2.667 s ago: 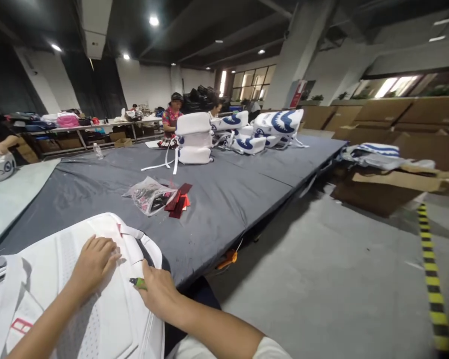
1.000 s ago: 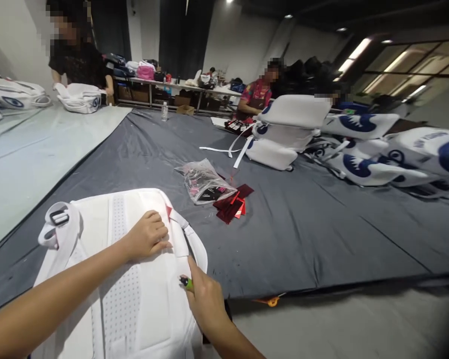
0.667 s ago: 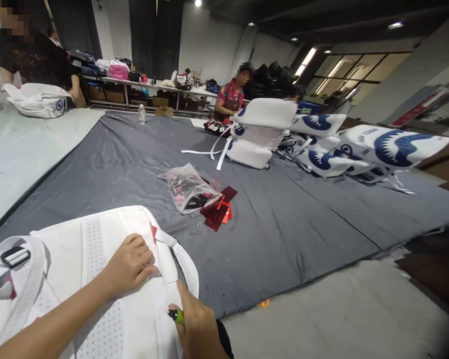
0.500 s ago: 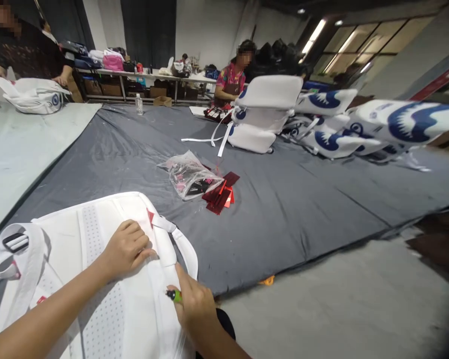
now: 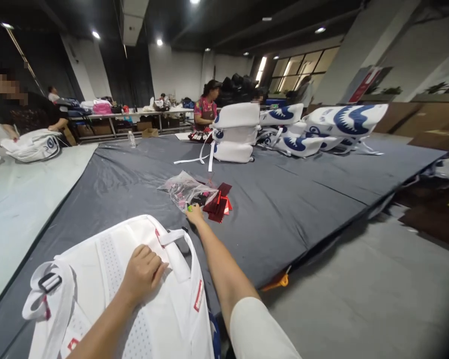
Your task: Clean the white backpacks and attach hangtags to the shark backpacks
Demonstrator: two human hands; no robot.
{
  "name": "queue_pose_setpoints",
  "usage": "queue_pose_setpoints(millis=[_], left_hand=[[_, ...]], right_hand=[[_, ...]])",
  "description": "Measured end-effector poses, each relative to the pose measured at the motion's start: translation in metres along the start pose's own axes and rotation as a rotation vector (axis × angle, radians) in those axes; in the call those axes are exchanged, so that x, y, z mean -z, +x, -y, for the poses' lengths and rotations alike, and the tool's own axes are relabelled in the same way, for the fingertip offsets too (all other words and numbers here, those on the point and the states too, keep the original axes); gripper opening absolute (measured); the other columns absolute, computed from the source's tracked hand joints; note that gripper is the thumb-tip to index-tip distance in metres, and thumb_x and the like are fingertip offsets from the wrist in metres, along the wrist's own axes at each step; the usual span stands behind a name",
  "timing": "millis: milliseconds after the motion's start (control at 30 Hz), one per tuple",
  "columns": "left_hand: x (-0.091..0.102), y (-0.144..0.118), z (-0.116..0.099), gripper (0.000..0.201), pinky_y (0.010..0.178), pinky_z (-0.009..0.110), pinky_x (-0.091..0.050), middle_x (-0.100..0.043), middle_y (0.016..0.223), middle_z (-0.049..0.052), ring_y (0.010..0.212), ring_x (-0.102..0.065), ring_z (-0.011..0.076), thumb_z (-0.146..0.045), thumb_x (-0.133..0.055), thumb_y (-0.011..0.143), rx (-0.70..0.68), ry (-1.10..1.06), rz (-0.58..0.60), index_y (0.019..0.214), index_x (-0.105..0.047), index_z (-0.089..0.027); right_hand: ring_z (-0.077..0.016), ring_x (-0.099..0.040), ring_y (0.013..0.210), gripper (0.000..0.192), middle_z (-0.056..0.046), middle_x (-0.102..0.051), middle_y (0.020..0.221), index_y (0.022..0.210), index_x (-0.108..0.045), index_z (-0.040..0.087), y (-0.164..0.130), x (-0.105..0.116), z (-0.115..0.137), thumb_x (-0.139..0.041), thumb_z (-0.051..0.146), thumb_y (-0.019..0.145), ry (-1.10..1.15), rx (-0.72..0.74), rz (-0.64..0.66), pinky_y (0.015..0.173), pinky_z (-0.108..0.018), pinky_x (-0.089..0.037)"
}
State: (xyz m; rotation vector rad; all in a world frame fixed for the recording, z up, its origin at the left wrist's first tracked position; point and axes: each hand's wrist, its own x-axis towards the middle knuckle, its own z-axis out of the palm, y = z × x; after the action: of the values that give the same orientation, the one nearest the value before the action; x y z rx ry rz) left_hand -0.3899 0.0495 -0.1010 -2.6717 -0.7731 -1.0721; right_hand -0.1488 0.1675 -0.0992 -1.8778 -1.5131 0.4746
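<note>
A white backpack lies with its strap side up in front of me. My left hand is closed on its upper back panel, fingers curled into the fabric with the fingertips hidden. My right arm stretches past the backpack's right edge. At its end, my right hand is closed on a small green-and-black tool, too small to identify exactly. That hand is at the near edge of a clear plastic bag with small dark and pink items inside. Beside the bag lie dark red and bright red tags.
White-and-blue backpacks are stacked across the grey-covered table. A plastic bottle stands farther left. One co-worker handles another white backpack at left; another person is behind the stack.
My right hand has moved from the backpack's strap forward to the plastic bag, still holding the green-and-black tool. My left hand stays on the backpack. The view has tilted up.
</note>
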Motion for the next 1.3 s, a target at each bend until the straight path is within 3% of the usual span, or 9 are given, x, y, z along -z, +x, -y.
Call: queue_pose_setpoints(millis=[300, 433, 533, 633, 733, 933, 1067, 1200, 1300], left_hand=[[-0.008, -0.001, 0.002, 0.024, 0.077, 0.04, -0.044, -0.047, 0.061, 0.0, 0.065, -0.04, 0.0178, -0.014, -0.051, 0.093, 0.03, -0.101, -0.019, 0.07, -0.049, -0.021], [-0.008, -0.001, 0.002, 0.021, 0.081, 0.04, -0.044, -0.048, 0.061, 0.0, 0.066, -0.04, 0.017, -0.013, -0.053, 0.091, 0.049, -0.149, -0.01, 0.072, -0.049, -0.02], [-0.011, 0.0, 0.001, 0.017, 0.082, 0.04, -0.044, -0.048, 0.062, -0.001, 0.067, -0.04, 0.0162, -0.011, -0.055, 0.09, 0.053, -0.173, -0.015, 0.075, -0.052, -0.019], [-0.017, 0.0, 0.001, 0.017, 0.083, 0.04, -0.043, -0.049, 0.063, 0.0, 0.068, -0.04, 0.0159, -0.007, -0.057, 0.088, 0.078, -0.199, -0.004, 0.076, -0.052, -0.018], [-0.022, -0.001, 0.003, 0.017, 0.083, 0.04, -0.042, -0.049, 0.064, 0.0, 0.068, -0.039, 0.0157, -0.005, -0.056, 0.088, 0.1, -0.217, 0.017, 0.076, -0.051, -0.017], [-0.022, -0.003, 0.005, 0.021, 0.081, 0.039, -0.043, -0.045, 0.062, -0.001, 0.068, -0.036, 0.0151, -0.007, -0.057, 0.089, 0.091, -0.192, 0.02, 0.073, -0.047, -0.018], [-0.021, -0.003, 0.007, 0.025, 0.081, 0.037, -0.044, -0.045, 0.06, -0.001, 0.067, -0.036, 0.0153, -0.01, -0.056, 0.09, 0.058, -0.105, -0.015, 0.069, -0.046, -0.019], [-0.022, -0.002, 0.007, 0.028, 0.078, 0.036, -0.044, -0.048, 0.059, 0.0, 0.066, -0.039, 0.0166, -0.014, -0.055, 0.092, 0.01, 0.053, -0.056, 0.066, -0.047, -0.019], [-0.021, -0.003, 0.004, 0.03, 0.073, 0.035, -0.041, -0.051, 0.059, 0.002, 0.065, -0.042, 0.0182, -0.017, -0.052, 0.093, -0.007, 0.151, -0.062, 0.063, -0.048, -0.019]], right_hand=[[-0.0034, -0.061, 0.064, 0.043, 0.005, -0.06, 0.074, 0.077, -0.064, 0.002, -0.012, -0.083, 0.045, -0.043, 0.03, 0.102, 0.144, 0.151, 0.421, 0.065, -0.015, -0.048], [-0.0066, -0.064, 0.067, 0.044, 0.002, -0.065, 0.073, 0.086, -0.069, 0.0, 0.002, -0.056, 0.013, -0.041, 0.032, 0.099, 0.11, 0.123, 0.414, 0.065, -0.018, -0.048], [-0.0173, -0.068, 0.093, 0.027, -0.008, -0.072, 0.102, 0.112, -0.071, 0.013, 0.042, -0.011, -0.03, -0.051, 0.023, 0.096, -0.036, 0.017, 0.227, 0.08, -0.027, -0.054], [-0.0328, -0.041, 0.139, 0.045, -0.02, -0.046, 0.148, 0.137, -0.058, 0.017, 0.08, 0.027, -0.077, -0.051, 0.016, 0.093, -0.241, -0.114, 0.017, 0.11, -0.049, -0.038], [-0.0431, -0.026, 0.145, 0.048, -0.022, -0.03, 0.158, 0.138, -0.058, 0.015, 0.085, 0.034, -0.111, -0.059, 0.022, 0.09, -0.39, -0.166, 0.015, 0.113, -0.065, -0.023], [-0.0361, -0.03, 0.146, 0.046, -0.013, -0.037, 0.158, 0.139, -0.059, 0.025, 0.019, 0.004, -0.123, -0.057, 0.032, 0.094, -0.531, 0.023, 0.158, 0.116, -0.058, -0.025], [-0.0356, -0.026, 0.148, 0.048, -0.016, -0.03, 0.161, 0.141, -0.056, 0.021, -0.007, 0.019, -0.113, -0.055, 0.027, 0.094, -0.544, 0.078, 0.085, 0.117, -0.06, -0.023], [-0.0297, -0.032, 0.146, 0.055, -0.02, -0.031, 0.159, 0.145, -0.049, 0.012, -0.051, 0.048, -0.07, -0.047, 0.01, 0.089, -0.512, 0.135, -0.075, 0.118, -0.05, -0.029], [-0.0241, -0.052, 0.128, 0.044, -0.018, -0.057, 0.138, 0.13, -0.059, 0.012, -0.136, 0.05, -0.015, -0.043, 0.007, 0.089, -0.322, 0.476, -0.204, 0.107, -0.039, -0.044]])
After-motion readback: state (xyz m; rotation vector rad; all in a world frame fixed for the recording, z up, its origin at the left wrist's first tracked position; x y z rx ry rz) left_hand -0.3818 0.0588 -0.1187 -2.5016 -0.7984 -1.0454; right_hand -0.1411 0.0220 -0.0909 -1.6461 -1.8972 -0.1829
